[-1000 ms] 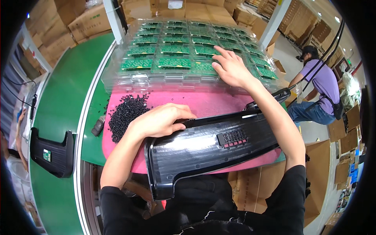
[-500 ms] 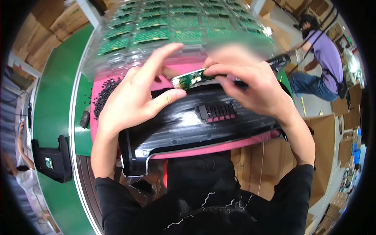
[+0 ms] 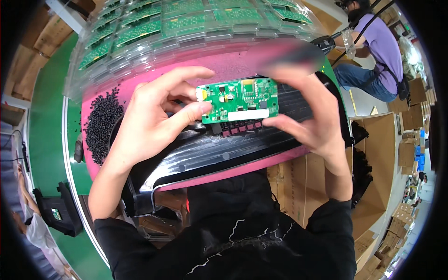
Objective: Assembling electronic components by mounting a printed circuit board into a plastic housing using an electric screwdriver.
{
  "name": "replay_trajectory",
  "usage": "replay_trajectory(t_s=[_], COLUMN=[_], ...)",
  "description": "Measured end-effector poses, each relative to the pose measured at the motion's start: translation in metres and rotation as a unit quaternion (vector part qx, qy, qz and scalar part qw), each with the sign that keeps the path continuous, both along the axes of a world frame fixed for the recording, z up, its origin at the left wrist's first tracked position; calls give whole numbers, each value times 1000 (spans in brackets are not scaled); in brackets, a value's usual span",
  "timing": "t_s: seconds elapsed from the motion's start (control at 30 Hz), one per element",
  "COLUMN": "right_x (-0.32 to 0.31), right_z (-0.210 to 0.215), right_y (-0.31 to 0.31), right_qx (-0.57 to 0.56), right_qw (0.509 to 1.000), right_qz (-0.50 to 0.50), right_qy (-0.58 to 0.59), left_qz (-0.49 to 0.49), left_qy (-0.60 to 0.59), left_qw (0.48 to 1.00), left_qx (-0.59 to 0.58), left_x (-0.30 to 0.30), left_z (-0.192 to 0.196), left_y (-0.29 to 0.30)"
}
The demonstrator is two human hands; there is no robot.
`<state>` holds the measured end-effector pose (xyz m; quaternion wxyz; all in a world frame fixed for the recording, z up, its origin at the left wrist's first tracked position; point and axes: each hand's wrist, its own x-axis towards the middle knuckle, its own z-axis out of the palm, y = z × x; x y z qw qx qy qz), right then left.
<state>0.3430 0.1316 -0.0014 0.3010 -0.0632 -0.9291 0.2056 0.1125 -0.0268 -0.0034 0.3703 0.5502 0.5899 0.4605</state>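
The circuit board (image 3: 238,105) (likely light, fragile; edges best) is pinched by the left hand (image 3: 149,121); right hand (image 3: 324,123) grip unclear.

pale glare on black panel (image 3: 219,156)

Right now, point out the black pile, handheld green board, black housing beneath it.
Black pile (image 3: 103,123): head view, middle.
Green board (image 3: 239,101): head view, face centre.
Black housing (image 3: 247,148): head view, broad panel.

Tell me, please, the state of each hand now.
Left hand: holding the green circuit board.
Right hand: at its right end; grip cannot be told.
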Motion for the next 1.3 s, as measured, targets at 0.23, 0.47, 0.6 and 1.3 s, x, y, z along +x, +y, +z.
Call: replay_trajectory(t_s=[0.23, 0.47, 0.6, 1.3], right_x=[8, 13, 12, 21], right_z=[-33, -46, -48, -29], right_y=[0, -3, -4, 4], right_qx=[-153, -157, -152, -160], right_qw=[984, 977, 977, 973], right_qz=[-33, -31, -34, -166], right_qy=[-89, -139, -143, 18], left_qz=[-46, -71, -69, 262], left_qy=[190, 266, 278, 347], left_qw=[980, 958, 954, 899], left_qx=[-24, -75, -84, 51], left_x=[5, 8, 9, -90], left_z=[-18, -26, -26, -1], left_y=[7, 9, 10, -25])
